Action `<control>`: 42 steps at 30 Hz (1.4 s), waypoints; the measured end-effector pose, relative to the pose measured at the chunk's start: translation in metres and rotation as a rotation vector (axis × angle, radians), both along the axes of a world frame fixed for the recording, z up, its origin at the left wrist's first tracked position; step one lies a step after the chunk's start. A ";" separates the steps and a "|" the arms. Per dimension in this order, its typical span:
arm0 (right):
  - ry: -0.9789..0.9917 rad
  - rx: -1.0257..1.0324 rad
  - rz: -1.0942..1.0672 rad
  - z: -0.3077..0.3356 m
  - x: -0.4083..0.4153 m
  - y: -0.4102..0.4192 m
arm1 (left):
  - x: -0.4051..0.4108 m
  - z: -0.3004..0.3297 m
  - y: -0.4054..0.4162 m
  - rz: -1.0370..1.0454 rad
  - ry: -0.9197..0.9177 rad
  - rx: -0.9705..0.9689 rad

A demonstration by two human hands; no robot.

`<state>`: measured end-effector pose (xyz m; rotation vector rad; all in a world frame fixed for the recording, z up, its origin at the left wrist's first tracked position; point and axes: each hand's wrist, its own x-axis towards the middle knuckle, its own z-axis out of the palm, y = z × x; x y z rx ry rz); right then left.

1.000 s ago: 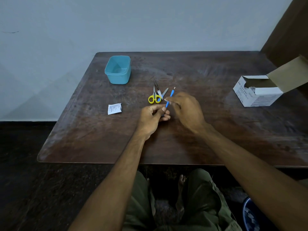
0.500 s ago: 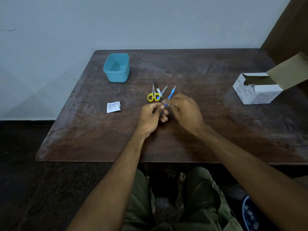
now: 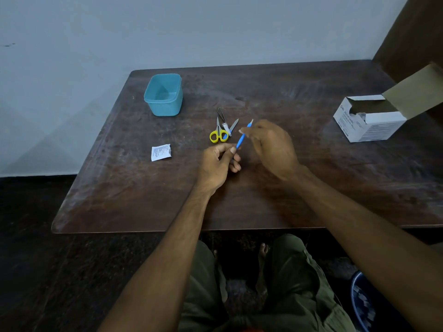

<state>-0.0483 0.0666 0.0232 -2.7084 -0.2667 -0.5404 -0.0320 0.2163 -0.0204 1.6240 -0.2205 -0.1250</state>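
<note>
A thin blue-handled tool with a metal tip [image 3: 240,140] is held slanted above the middle of the wooden table [image 3: 143,200]. My left hand [image 3: 217,164] pinches its lower end between thumb and fingers. My right hand [image 3: 271,144] pinches the shaft higher up, just below the metal tip. Whether anything lies between my right fingertips and the tool cannot be made out.
Yellow-handled scissors [image 3: 218,135] and small metal nail tools [image 3: 224,122] lie just beyond my hands. A teal plastic tub [image 3: 163,95] stands at the back left. A white sachet [image 3: 161,152] lies to the left. An open white cardboard box [image 3: 370,122] sits at the right.
My right hand has slid up the blue tool, from beside my left fingers toward the tip. My left hand keeps its hold on the lower end.
</note>
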 end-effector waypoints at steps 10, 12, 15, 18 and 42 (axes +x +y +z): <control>-0.032 -0.002 -0.091 -0.001 0.007 -0.014 | -0.002 0.001 -0.001 0.011 -0.009 0.014; -0.049 -0.011 -0.083 -0.001 0.006 -0.014 | -0.002 0.002 0.000 0.009 -0.004 0.018; -0.050 -0.098 -0.016 -0.005 0.000 -0.010 | -0.003 0.002 0.001 0.008 0.000 0.019; -0.051 -0.030 -0.059 -0.004 0.002 -0.013 | -0.003 0.002 0.001 0.006 -0.007 0.015; -0.112 -0.200 -0.143 -0.005 0.003 -0.013 | -0.002 0.000 0.000 0.091 0.022 -0.041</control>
